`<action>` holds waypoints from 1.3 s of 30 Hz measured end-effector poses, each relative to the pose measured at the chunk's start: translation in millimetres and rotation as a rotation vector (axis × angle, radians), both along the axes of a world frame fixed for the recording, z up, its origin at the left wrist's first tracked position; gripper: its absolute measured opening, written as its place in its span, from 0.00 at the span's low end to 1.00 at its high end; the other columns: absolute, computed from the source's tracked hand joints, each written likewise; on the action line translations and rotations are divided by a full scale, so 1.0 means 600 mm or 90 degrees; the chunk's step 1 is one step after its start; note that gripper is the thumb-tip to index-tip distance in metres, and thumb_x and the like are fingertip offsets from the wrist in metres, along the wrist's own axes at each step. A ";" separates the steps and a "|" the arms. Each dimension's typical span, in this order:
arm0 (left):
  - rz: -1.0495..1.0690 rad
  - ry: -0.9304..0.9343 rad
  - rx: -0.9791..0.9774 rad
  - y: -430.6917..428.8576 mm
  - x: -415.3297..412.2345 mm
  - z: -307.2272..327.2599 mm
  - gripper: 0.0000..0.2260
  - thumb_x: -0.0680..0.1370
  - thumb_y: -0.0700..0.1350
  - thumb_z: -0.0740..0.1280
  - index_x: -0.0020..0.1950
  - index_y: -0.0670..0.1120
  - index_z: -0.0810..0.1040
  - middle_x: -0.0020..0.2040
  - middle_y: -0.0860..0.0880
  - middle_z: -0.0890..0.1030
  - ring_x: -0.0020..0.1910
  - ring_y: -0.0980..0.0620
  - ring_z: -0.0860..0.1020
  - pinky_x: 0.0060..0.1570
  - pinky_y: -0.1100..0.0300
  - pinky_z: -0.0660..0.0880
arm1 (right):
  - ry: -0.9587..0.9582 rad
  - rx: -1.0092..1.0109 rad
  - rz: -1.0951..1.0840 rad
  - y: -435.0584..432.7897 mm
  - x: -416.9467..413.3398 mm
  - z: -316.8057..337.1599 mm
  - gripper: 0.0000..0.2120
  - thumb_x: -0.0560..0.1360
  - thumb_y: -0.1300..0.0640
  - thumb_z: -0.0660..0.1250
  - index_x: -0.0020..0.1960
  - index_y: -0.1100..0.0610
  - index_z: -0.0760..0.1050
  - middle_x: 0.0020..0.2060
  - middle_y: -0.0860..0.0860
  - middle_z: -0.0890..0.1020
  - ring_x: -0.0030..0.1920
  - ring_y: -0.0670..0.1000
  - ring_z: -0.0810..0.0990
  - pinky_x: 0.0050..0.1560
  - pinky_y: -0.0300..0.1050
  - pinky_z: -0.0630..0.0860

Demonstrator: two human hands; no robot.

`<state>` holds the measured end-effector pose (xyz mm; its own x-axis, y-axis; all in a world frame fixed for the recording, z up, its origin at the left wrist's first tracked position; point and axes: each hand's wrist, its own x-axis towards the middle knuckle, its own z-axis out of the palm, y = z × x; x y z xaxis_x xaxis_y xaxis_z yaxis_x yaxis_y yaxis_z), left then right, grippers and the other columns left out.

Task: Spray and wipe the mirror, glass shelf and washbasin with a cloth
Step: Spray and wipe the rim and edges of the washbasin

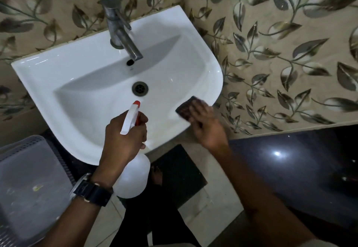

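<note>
White spray bottle (133, 177) in left hand (124, 140)

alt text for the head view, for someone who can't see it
Seen from above, a person's left hand grips a white spray bottle over a white washbasin while the right hand presses a dark cloth on its front right rim. A steel tap stands at the back, against leaf-patterned wall tiles.

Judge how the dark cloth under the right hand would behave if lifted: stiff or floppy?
Probably floppy: the cloth lies flat, following the washbasin rim under the right hand. Likely light, being thin and small. It may slide easily, since the glaze looks glossy.
</note>
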<state>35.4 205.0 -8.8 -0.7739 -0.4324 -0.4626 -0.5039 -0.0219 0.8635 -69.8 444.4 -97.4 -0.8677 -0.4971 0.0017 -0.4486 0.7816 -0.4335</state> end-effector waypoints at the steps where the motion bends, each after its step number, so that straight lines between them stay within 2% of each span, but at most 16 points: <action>1: -0.011 0.001 -0.006 0.002 -0.003 -0.002 0.13 0.74 0.32 0.65 0.45 0.49 0.83 0.36 0.41 0.81 0.30 0.50 0.77 0.29 0.60 0.78 | -0.009 0.026 -0.039 0.012 -0.035 0.002 0.18 0.80 0.55 0.64 0.69 0.58 0.76 0.74 0.54 0.72 0.77 0.58 0.66 0.74 0.62 0.66; 5: -0.036 0.004 -0.020 0.011 -0.014 -0.008 0.10 0.75 0.33 0.65 0.44 0.46 0.82 0.36 0.38 0.80 0.29 0.50 0.76 0.28 0.61 0.78 | 0.012 0.133 -0.071 0.011 -0.162 0.006 0.22 0.80 0.52 0.58 0.69 0.60 0.77 0.75 0.56 0.70 0.76 0.62 0.65 0.71 0.63 0.70; 11: -0.017 -0.001 0.009 0.006 -0.030 -0.008 0.09 0.73 0.33 0.66 0.40 0.46 0.82 0.39 0.39 0.81 0.30 0.49 0.76 0.29 0.61 0.77 | 0.061 0.197 -0.011 -0.045 -0.280 0.018 0.22 0.82 0.59 0.60 0.75 0.59 0.70 0.79 0.57 0.63 0.79 0.59 0.59 0.79 0.54 0.57; 15: 0.003 -0.005 0.026 -0.008 -0.037 -0.003 0.11 0.72 0.33 0.66 0.41 0.47 0.82 0.40 0.37 0.82 0.31 0.49 0.77 0.30 0.60 0.77 | 0.034 0.191 -0.030 -0.020 -0.256 0.015 0.24 0.82 0.52 0.56 0.76 0.60 0.68 0.79 0.60 0.61 0.79 0.62 0.59 0.77 0.57 0.61; 19: 0.020 0.010 0.057 -0.022 -0.045 0.004 0.12 0.72 0.32 0.65 0.42 0.48 0.82 0.39 0.38 0.81 0.31 0.50 0.77 0.30 0.61 0.76 | 0.001 0.199 -0.081 0.003 -0.175 0.011 0.28 0.84 0.48 0.48 0.78 0.62 0.62 0.79 0.62 0.58 0.80 0.63 0.54 0.79 0.58 0.55; 23: 0.047 0.047 0.061 -0.025 -0.060 0.015 0.13 0.75 0.32 0.65 0.43 0.49 0.81 0.36 0.42 0.80 0.30 0.51 0.77 0.30 0.59 0.78 | 0.006 0.223 -0.057 -0.021 -0.233 0.008 0.28 0.83 0.50 0.50 0.78 0.63 0.62 0.79 0.63 0.59 0.80 0.64 0.56 0.79 0.60 0.57; 27: 0.082 0.055 0.082 -0.036 -0.072 0.013 0.15 0.75 0.31 0.65 0.42 0.51 0.81 0.35 0.46 0.80 0.31 0.51 0.77 0.30 0.58 0.77 | 0.037 0.233 0.041 -0.100 -0.375 0.003 0.26 0.79 0.59 0.56 0.75 0.67 0.66 0.75 0.68 0.64 0.75 0.70 0.63 0.73 0.62 0.66; 30: 0.085 0.052 0.072 -0.042 -0.071 0.006 0.13 0.74 0.31 0.65 0.40 0.49 0.80 0.32 0.45 0.79 0.29 0.50 0.76 0.29 0.59 0.76 | 0.051 0.202 0.056 -0.184 -0.473 0.010 0.26 0.80 0.63 0.59 0.78 0.66 0.61 0.78 0.65 0.62 0.77 0.65 0.62 0.75 0.55 0.64; 34: 0.094 0.059 0.069 -0.043 -0.063 0.005 0.08 0.72 0.35 0.65 0.41 0.47 0.81 0.34 0.40 0.79 0.27 0.51 0.75 0.28 0.61 0.76 | 0.061 0.174 0.079 -0.237 -0.529 0.007 0.28 0.84 0.58 0.58 0.80 0.65 0.55 0.79 0.62 0.59 0.79 0.62 0.58 0.78 0.50 0.59; 37: 0.107 0.056 0.096 -0.042 -0.063 0.016 0.07 0.68 0.40 0.64 0.41 0.45 0.81 0.35 0.41 0.80 0.28 0.50 0.75 0.29 0.60 0.76 | 0.070 0.186 0.067 -0.200 -0.504 0.000 0.28 0.83 0.54 0.58 0.79 0.64 0.58 0.78 0.63 0.62 0.79 0.64 0.59 0.75 0.56 0.64; 39: 0.119 0.055 0.110 -0.044 -0.068 0.027 0.07 0.69 0.38 0.64 0.40 0.46 0.81 0.35 0.40 0.80 0.28 0.51 0.75 0.28 0.62 0.76 | 0.100 0.194 0.069 -0.155 -0.465 -0.003 0.26 0.82 0.56 0.59 0.77 0.67 0.63 0.75 0.66 0.66 0.76 0.68 0.65 0.71 0.61 0.70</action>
<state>-5.3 178.6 7.2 -0.7279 -0.4916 -0.4780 -0.4027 -0.2578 0.8783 -348.9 351.7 -99.5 -0.8109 -0.5844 -0.0312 -0.5786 0.8086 -0.1063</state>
